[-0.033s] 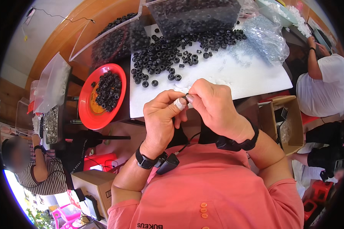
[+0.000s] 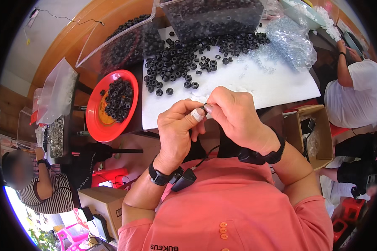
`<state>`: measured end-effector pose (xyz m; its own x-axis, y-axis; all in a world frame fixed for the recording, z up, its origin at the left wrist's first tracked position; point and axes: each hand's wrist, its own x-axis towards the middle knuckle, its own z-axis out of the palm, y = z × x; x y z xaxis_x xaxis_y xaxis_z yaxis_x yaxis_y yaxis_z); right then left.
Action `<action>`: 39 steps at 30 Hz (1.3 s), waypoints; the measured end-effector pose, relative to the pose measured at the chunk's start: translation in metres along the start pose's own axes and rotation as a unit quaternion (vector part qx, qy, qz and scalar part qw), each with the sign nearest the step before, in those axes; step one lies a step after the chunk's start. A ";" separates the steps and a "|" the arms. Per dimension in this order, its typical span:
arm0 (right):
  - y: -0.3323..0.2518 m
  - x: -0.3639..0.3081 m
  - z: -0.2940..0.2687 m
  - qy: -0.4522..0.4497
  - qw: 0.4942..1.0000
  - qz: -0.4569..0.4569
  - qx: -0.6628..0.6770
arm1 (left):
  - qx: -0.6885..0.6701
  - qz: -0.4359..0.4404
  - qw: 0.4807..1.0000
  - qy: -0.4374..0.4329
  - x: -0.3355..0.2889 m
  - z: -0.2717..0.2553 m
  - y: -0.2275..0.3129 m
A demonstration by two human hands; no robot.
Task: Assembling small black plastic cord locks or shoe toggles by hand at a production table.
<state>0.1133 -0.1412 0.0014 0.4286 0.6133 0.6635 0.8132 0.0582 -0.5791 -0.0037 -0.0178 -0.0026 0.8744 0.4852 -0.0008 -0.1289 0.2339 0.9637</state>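
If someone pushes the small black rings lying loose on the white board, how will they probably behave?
The small black rings look light, so a push would likely scatter them. Most lie flat, so they should slide on the white board, though their round shape might let tipped ones roll.

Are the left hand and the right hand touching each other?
Touching. The head view shows the left hand and right hand meeting at their fingertips around a small black ring.

Bare white bench (image 2: 276, 83) lies open just beyond both hands, toward its right near corner. Farther back, scattered black rings (image 2: 184, 62) and a crinkled clear bag (image 2: 291, 42) block it; a red plate (image 2: 98, 125) crowds the left.
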 end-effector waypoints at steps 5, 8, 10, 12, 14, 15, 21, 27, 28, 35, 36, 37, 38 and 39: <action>0.005 0.007 -0.005 -0.063 0.986 0.086 0.128 | 0.047 0.012 0.999 0.007 -0.003 0.004 -0.002; 0.003 0.003 -0.003 -0.053 0.981 0.123 0.141 | 0.031 0.009 0.999 0.010 -0.001 0.004 -0.003; 0.002 -0.001 -0.001 -0.046 0.981 0.124 0.139 | 0.021 0.005 1.000 0.009 -0.002 0.004 -0.004; 0.001 -0.004 0.001 -0.039 0.982 0.124 0.137 | 0.006 -0.008 1.000 0.006 -0.002 0.002 -0.008; 0.001 -0.007 0.001 -0.043 0.989 0.086 0.113 | -0.005 -0.013 1.000 0.009 -0.003 0.002 -0.008; -0.001 -0.007 -0.001 -0.043 0.989 0.085 0.113 | -0.015 -0.017 1.000 0.012 -0.003 0.002 -0.007; -0.010 -0.010 0.007 -0.030 0.999 -0.007 -0.031 | -0.021 -0.037 0.999 0.015 -0.003 0.001 -0.008; 0.000 -0.012 0.012 0.043 0.991 -0.081 -0.099 | 0.005 -0.070 0.998 0.002 -0.008 0.009 -0.003; 0.001 -0.010 0.008 0.028 0.990 -0.090 -0.109 | 0.005 -0.071 0.997 0.003 -0.009 0.009 0.001; 0.002 0.001 -0.008 -0.085 0.990 -0.102 -0.050 | -0.002 -0.106 0.989 -0.103 -0.009 -0.002 0.004; 0.000 0.001 -0.007 -0.086 0.990 -0.101 -0.050 | 0.024 -0.093 0.989 -0.113 -0.010 -0.002 0.005; -0.002 0.002 -0.005 -0.071 0.989 -0.116 -0.057 | 0.023 -0.094 0.989 -0.113 -0.010 -0.003 0.004; -0.005 0.002 -0.003 -0.055 0.988 -0.131 -0.065 | 0.014 -0.081 0.991 -0.107 -0.011 -0.004 0.003; -0.006 0.001 -0.001 -0.056 0.988 -0.131 -0.065 | 0.005 -0.067 0.993 -0.102 -0.011 -0.004 0.003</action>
<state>0.1090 -0.1422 0.0060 0.1572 0.6740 0.7218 0.9373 0.1283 -0.3239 -0.0151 -0.0192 -0.0011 0.9601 0.2693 -0.0758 -0.0015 0.2758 0.9612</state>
